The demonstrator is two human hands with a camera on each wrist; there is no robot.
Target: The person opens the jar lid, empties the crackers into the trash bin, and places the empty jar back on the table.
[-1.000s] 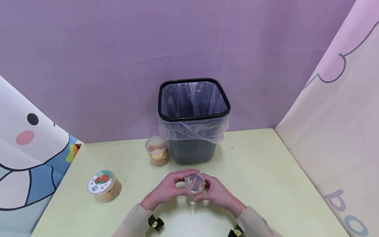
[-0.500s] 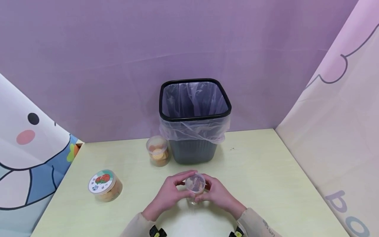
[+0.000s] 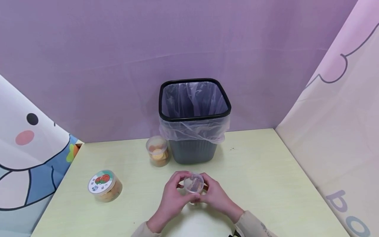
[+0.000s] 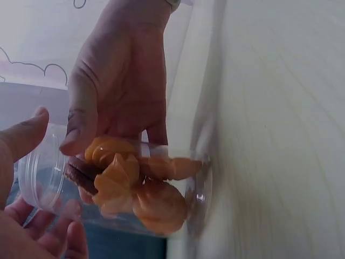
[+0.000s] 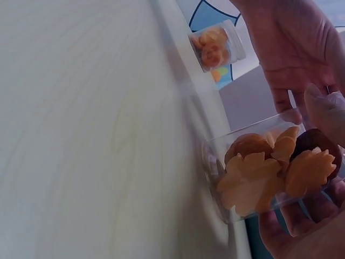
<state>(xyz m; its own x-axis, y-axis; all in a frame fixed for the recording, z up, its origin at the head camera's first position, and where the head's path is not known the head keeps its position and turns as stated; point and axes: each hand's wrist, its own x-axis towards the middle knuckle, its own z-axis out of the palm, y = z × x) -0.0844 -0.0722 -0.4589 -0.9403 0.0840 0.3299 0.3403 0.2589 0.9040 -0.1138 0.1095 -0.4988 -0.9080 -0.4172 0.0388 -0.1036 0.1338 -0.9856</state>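
Observation:
A clear plastic jar (image 4: 178, 189) stands upright on the table near its front, with orange-brown cookies (image 5: 250, 178) and a darker one inside. My left hand (image 3: 174, 197) curls around the jar's top at the translucent lid (image 3: 193, 183), its thumb across the near side. On the other side, my right hand (image 3: 218, 197) holds the jar's body between thumb and fingers. Both thumbs come close together in front of the jar. Hands hide most of its sides in the head view.
A grey trash bin (image 3: 193, 151) with a black rim and a clear liner stands at the back. Left of it is a cookie jar (image 3: 158, 154) with a translucent lid. A wider jar (image 3: 108, 189) with a tomato-picture lid sits at the left.
My left wrist has turned and its forearm shifted right, the thumb sliding across the jar's near side. The jar moves very slightly left; my right hand stays nearly still around it.

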